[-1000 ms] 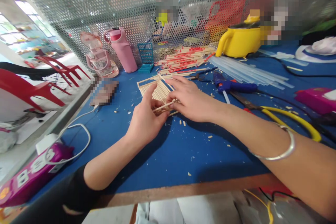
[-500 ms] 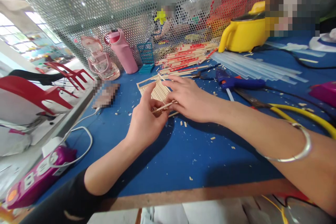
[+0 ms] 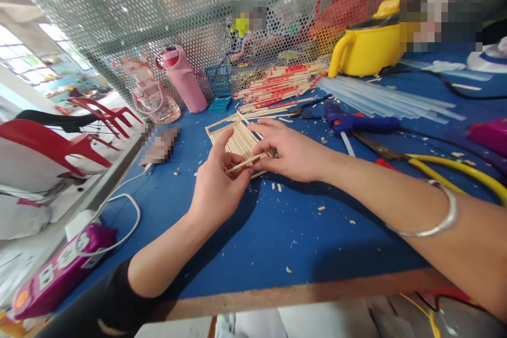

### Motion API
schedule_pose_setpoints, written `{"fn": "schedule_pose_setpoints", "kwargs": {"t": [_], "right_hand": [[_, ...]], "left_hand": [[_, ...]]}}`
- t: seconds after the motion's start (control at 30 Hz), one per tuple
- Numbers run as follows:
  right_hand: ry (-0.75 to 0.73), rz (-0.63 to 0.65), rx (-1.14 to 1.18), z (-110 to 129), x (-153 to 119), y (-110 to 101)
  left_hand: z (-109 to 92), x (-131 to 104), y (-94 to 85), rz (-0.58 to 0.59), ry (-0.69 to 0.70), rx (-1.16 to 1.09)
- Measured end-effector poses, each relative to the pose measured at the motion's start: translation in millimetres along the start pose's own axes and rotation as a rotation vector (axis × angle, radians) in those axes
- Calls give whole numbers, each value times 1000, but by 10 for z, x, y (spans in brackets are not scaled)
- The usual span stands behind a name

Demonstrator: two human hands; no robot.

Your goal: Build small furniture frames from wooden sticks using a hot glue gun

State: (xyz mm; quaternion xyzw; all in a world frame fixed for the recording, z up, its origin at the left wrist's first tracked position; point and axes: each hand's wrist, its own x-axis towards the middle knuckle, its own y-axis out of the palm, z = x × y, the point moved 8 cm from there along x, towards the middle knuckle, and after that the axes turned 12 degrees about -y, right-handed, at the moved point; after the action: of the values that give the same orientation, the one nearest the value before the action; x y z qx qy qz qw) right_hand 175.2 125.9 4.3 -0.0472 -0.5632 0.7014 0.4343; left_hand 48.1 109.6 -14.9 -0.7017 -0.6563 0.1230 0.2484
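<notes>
A panel of thin wooden sticks set side by side lies on the blue table, with a frame of sticks at its far edge. My left hand is at its near left side, thumb and fingers closed on a short wooden stick held across the panel's near end. From the right, my right hand pinches the other end of that stick, its fingers partly over the panel's right edge. The undersides of the fingers are hidden.
Behind lie a stick pile, clear glue sticks and a yellow pot. To the right are a blue glue gun and yellow-handled cutters. Left stand a pink bottle and a purple power strip.
My right hand has shifted slightly right along the stick, and its fingertips have opened a little round the stick's end. The left hand has barely moved.
</notes>
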Motion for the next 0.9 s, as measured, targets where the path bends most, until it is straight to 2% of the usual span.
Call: {"fn": "schedule_pose_setpoints", "kwargs": {"t": [0.57, 0.9], "right_hand": [[4, 18, 27, 4, 5, 6], [8, 43, 9, -3, 3, 11]], "left_hand": [[14, 5, 3, 1, -10, -26], [-17, -4, 3, 1, 14, 40]]}}
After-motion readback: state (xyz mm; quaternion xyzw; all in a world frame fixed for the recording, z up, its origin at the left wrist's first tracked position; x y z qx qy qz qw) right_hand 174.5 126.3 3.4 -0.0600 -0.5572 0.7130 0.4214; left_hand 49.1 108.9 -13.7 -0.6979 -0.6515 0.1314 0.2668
